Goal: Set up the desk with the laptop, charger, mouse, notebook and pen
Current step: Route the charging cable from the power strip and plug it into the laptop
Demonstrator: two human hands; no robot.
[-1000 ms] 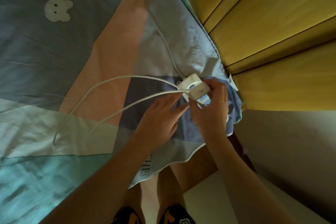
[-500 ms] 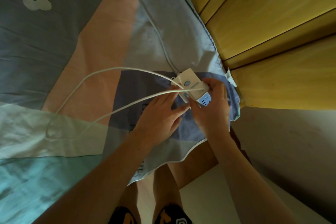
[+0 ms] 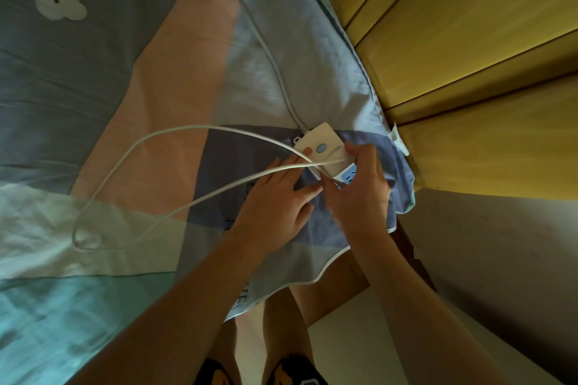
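A white power strip (image 3: 319, 147) with a round button and a blue socket face lies on the quilt near the bed's right edge. Its grey cord (image 3: 266, 50) runs up and away. The white charger (image 3: 333, 167) sits across the strip's near end, and its thin white cable (image 3: 131, 159) loops out to the left over the quilt in two strands. My right hand (image 3: 359, 194) is closed around the charger and the strip's near end, thumb on top. My left hand (image 3: 275, 203) lies flat on the quilt, fingertips against the strip's left side beneath the cable.
The patchwork quilt (image 3: 125, 72) in blue, peach and teal covers the bed and hangs over its corner. Yellow wooden panels (image 3: 469, 56) stand right beside the bed. Pale floor (image 3: 344, 347) and my feet show below.
The charger has slid toward the strip's near end, uncovering the round button. My right hand followed it with its grip kept. My left hand barely moved.
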